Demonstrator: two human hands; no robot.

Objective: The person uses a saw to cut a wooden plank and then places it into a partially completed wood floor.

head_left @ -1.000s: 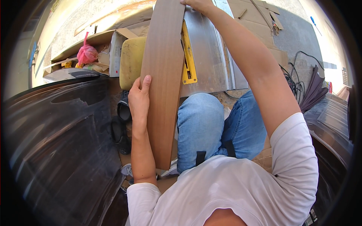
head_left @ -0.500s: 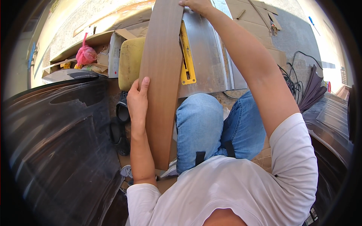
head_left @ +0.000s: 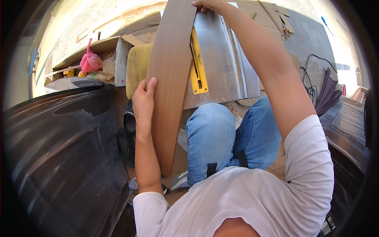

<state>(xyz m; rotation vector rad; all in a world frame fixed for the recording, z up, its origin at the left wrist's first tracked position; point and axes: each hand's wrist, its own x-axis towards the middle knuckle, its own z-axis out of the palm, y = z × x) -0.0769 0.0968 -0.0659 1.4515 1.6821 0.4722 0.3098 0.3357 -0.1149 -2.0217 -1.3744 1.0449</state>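
Observation:
I grip a long wooden board (head_left: 169, 67) that slants from near my lap up past the top of the picture. My left hand (head_left: 143, 94) is closed on its left edge, thumb on the face. At the top, my right hand (head_left: 207, 6) holds the board's right edge with curled fingers. Right of the board lies a silver metal plate (head_left: 217, 63) with a long yellow slotted insert (head_left: 200, 81), partly hidden by the board. A worn yellow pad (head_left: 135, 59) sits to its left. My jeans-clad knees (head_left: 209, 134) are just right of the board's near end.
Cardboard box (head_left: 65, 59) with pink bag (head_left: 90, 62) upper left. Cardboard sheets (head_left: 264, 23), dark cable (head_left: 316, 55) and folded dark fabric (head_left: 327, 91) lie right. Black shoes (head_left: 129, 118) by my left arm. Large glossy dark panels stand left (head_left: 59, 158) and right (head_left: 343, 134).
The board's top end and my right hand have shifted slightly right, and its near end slightly left. My left hand keeps its grip. The background sits a little lower in view.

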